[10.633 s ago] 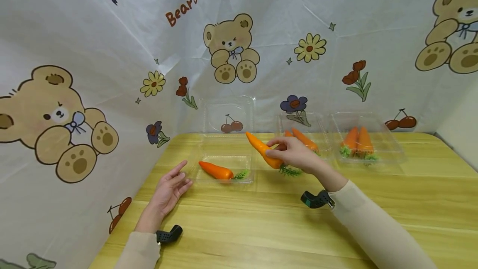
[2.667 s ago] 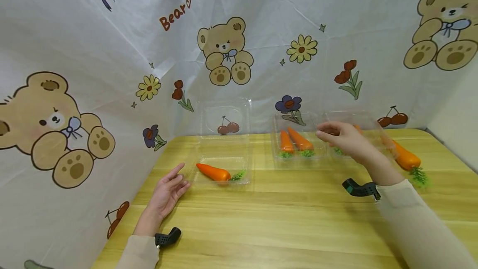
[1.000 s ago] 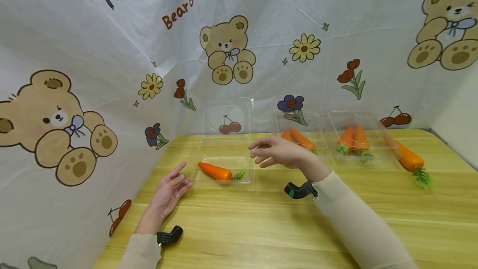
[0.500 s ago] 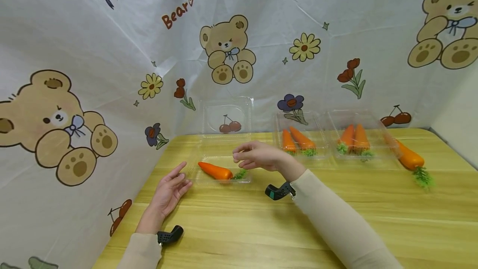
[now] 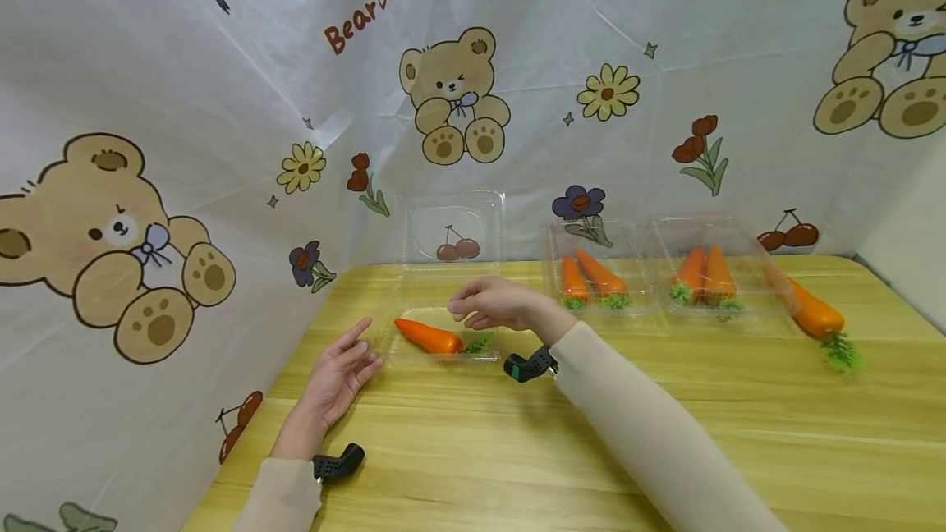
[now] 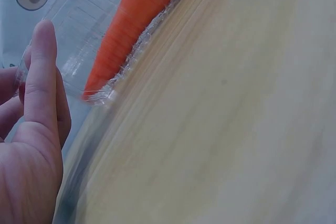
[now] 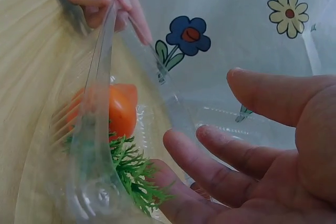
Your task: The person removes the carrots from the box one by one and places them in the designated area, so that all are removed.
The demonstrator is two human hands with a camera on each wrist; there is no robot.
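A clear plastic clamshell box (image 5: 484,357) stands at the left of the table with its lid raised. Inside lies one toy carrot (image 5: 431,339), its green leafy top (image 7: 134,174) toward the right side. My left hand (image 5: 340,376) rests with its fingertips at the box's left edge, index finger extended. Above the right part of the box hovers my right hand (image 5: 488,304), fingers loosely bent and holding nothing. In the right wrist view its thumb and fingers are spread apart beside the leaves and the clear wall.
Two more clear boxes stand at the back right: the middle box (image 5: 639,302) and the right box (image 5: 783,306), each with two carrots. A loose carrot (image 5: 816,314) lies on the wooden table (image 5: 591,450) beyond them. A bear-printed cloth (image 5: 532,15) hangs behind.
Earlier my right hand held a carrot; that carrot now lies at the far right. The empty right hand has since come left, over the left box. My left hand has kept its place.
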